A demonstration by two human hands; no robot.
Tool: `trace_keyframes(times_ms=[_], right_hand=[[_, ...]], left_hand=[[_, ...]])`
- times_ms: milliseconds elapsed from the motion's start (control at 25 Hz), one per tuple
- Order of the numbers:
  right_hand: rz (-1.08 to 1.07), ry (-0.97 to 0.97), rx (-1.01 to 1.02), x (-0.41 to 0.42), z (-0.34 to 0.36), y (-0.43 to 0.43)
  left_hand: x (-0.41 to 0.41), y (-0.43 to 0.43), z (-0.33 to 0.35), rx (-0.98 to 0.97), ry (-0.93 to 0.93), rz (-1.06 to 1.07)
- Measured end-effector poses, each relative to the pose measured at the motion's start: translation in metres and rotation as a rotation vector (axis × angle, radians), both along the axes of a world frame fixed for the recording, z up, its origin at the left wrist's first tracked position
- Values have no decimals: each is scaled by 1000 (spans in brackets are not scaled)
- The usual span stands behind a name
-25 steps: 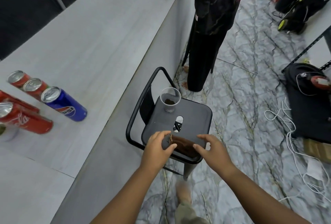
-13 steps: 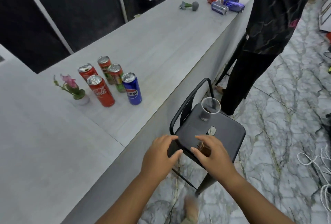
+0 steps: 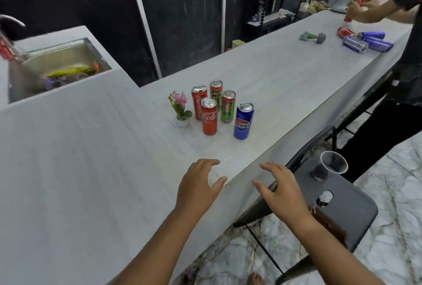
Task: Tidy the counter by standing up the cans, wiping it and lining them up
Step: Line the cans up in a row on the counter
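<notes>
Several cans stand upright in a cluster on the grey counter: a blue Pepsi can at the right, a red Coca-Cola can in front, another red can behind it, and two green cans. My left hand hovers over the counter's front edge, fingers spread, holding nothing. My right hand is beside it, past the counter's edge, also spread and holding nothing. A brown cloth lies on the black stool seat, partly hidden by my right forearm.
A small potted pink flower stands left of the cans. A clear plastic cup sits on the stool. A sink is at the far left. Another person stands at the far right, by several lying cans.
Both hands have left the brown cloth on the stool and risen toward the counter edge. The view has swung up and left onto the counter.
</notes>
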State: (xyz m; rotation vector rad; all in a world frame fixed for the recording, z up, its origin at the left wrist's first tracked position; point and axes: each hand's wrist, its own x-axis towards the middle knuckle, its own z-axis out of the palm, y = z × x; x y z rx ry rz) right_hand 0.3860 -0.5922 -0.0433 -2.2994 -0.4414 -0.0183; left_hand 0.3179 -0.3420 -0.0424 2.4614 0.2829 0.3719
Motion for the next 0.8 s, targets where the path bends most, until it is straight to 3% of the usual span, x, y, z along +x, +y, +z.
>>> trace_keyframes(times_ms=[320, 800], right_hand=[[-13, 26, 139, 77, 25, 56], [1, 156, 325, 171, 13, 96]], left_hand=[[72, 41, 25, -146, 14, 213], [175, 58, 16, -362, -43, 291]])
